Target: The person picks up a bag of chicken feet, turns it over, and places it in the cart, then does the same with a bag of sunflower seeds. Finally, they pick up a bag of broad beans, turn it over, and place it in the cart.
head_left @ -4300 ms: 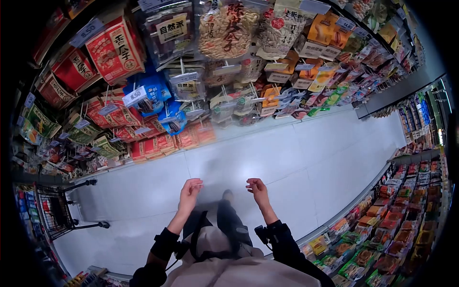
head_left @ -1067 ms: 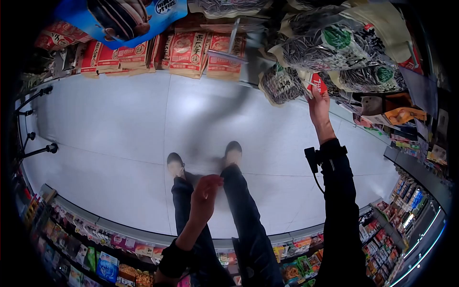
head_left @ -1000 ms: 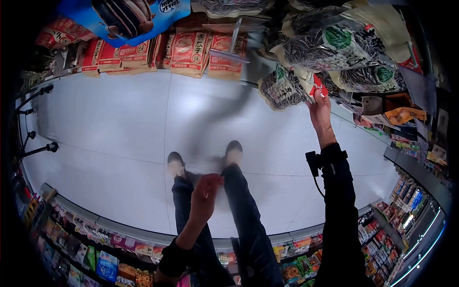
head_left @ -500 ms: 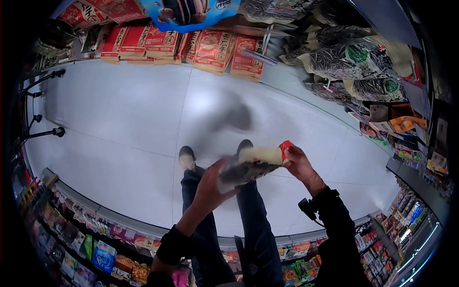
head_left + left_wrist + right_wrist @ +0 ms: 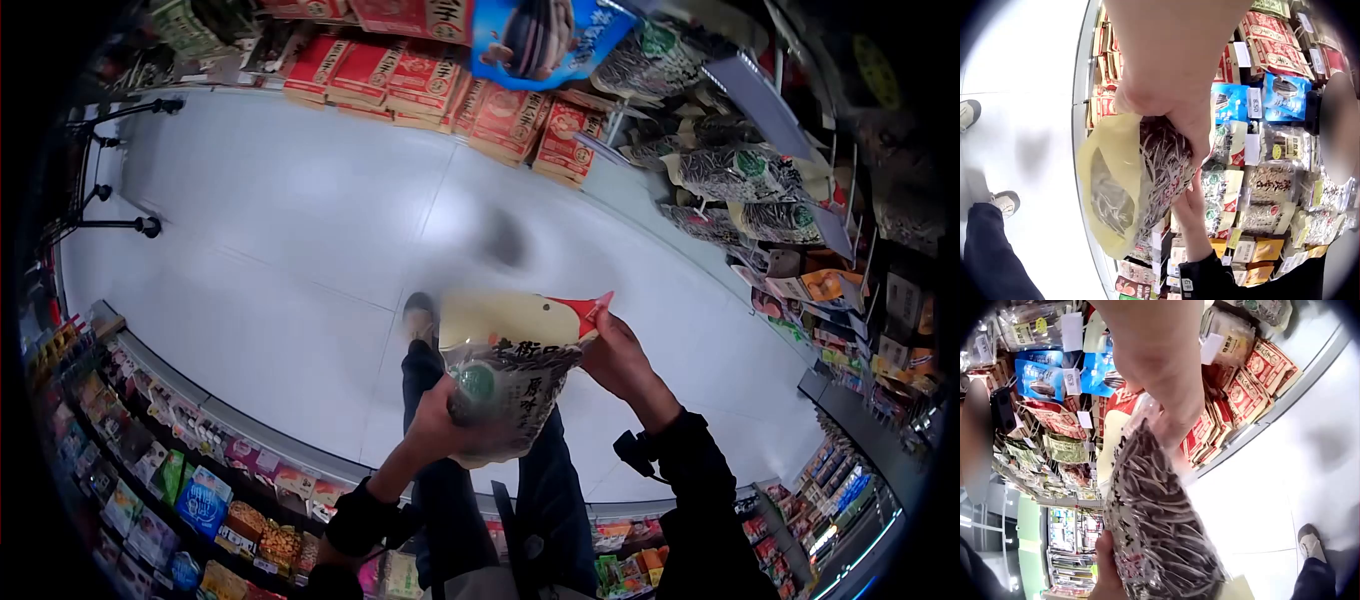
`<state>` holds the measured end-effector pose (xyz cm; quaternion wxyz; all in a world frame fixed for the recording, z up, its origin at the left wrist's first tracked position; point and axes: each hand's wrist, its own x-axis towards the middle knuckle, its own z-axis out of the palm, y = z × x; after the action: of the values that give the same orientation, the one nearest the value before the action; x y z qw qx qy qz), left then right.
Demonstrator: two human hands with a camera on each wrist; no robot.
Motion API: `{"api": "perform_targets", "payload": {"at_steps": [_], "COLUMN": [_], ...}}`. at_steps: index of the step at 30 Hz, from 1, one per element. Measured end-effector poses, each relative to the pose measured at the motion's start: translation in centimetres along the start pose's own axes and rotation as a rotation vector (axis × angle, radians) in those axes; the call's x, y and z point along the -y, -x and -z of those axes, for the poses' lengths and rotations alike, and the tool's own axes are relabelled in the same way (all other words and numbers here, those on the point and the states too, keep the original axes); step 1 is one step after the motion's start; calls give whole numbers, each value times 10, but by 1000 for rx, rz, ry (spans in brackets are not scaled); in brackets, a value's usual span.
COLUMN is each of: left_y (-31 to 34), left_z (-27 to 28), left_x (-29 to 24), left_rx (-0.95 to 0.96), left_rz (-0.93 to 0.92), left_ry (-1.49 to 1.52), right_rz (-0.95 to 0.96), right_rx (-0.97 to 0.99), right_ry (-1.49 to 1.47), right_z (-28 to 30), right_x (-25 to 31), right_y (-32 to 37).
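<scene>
In the head view a bag of sunflower seeds (image 5: 525, 385) is held in front of my body, above the legs. It has a cream top band, a red corner, dark lettering and a green round mark; striped seeds show through its clear front. My left hand (image 5: 435, 425) grips the lower left side, thumb over the front. My right hand (image 5: 620, 360) pinches the upper right edge by the red corner. The right wrist view shows the seeds (image 5: 1166, 500) close up, with left fingers (image 5: 1107, 562) at the side. In the left wrist view, my right hand (image 5: 1191, 212) is partly hidden behind the bag.
Similar seed bags (image 5: 735, 175) hang on rack hooks at the upper right. Red packets (image 5: 420, 75) and a blue bag (image 5: 545, 40) line the shelf ahead. Cart wheels (image 5: 150, 227) stand at the left; a stocked shelf (image 5: 240, 520) runs behind, along the pale floor (image 5: 300, 220).
Both hands began free of things. My right hand then gripped the seed bag at the rack and brought it down before the body, where my left hand took hold. The bag's front now faces up.
</scene>
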<state>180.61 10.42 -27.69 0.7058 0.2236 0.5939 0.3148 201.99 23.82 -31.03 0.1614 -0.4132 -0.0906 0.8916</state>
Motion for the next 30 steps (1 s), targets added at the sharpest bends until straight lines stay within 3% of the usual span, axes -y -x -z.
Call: {"api": "perform_targets", "payload": {"at_steps": [4, 6, 7, 8, 9, 10, 11, 15, 17, 22, 27, 30], "left_y": [52, 79, 93, 109, 123, 138, 155, 227, 262, 368, 455, 477], "left_z": [6, 16, 21, 23, 27, 31, 37, 69, 94, 146, 193, 223], "left_x": [-36, -41, -54, -72, -83, -94, -104, -151, -156, -185, -181, -161], "left_rx": [-123, -194, -224, -267, -301, -332, -362, -367, -387, -413, -525, -689], "left_rz": [-70, -146, -186, -59, -72, -91, -109, -205, -276, -408, -615, -672], "left_ry": [351, 288, 255, 412, 480, 546, 616, 659, 500, 407, 469, 535], "right_rz": [-51, -140, -127, -110, -79, -20, -4, 17, 67, 104, 111, 118], "right_rx": [52, 129, 132, 133, 131, 253, 272, 381, 467, 532, 660, 748], "right_ry": [190, 155, 291, 427, 560, 272, 299, 476, 590, 610, 734, 829], "right_z": [-47, -63, -74, -87, -103, -144, -163, -257, -313, -422, -508, -559], "right_x": [-17, -31, -40, -48, -51, -46, -46, -43, -48, -85, -117, -135], "right_y": [28, 37, 47, 62, 70, 78, 83, 106, 121, 147, 152, 147]}}
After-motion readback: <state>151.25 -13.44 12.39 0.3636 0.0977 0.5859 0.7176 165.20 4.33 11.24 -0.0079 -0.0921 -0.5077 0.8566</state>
